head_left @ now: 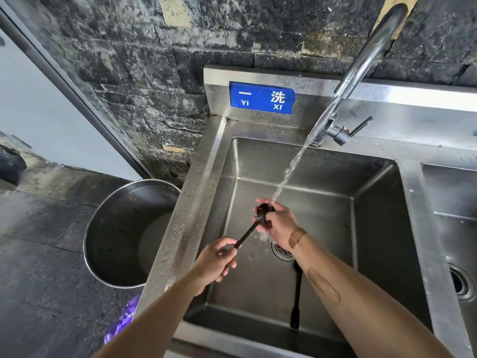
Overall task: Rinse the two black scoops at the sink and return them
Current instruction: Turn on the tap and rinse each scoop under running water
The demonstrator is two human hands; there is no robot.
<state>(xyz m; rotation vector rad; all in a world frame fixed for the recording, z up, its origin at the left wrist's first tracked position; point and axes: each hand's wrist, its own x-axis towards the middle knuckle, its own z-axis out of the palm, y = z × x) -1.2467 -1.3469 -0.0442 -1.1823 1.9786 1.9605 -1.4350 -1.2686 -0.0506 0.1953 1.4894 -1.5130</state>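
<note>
We were in the middle of the rinsing step. Our left hand (215, 260) was closed around the end of the handle of the first black scoop (251, 229), and the handle ran up and away from it toward our right hand (277, 224). The right hand was wrapped around the bowl of this scoop, fingers curled over it, directly under the stream of water (296, 161) that fell from the faucet (371, 51). It seemed that the fingers rubbed the bowl, but we could not tell this for sure.

The second black scoop (296, 303) lay on the floor of the sink (322, 161), below the right forearm and nearer to us than both hands; its bowl end was hidden under the arm.

We judged the task about half way at most. The next move would call for setting down the rinsed scoop without letting it slip, because it was wet, and then reaching down beside the drain (282, 251) for the other one.
</note>
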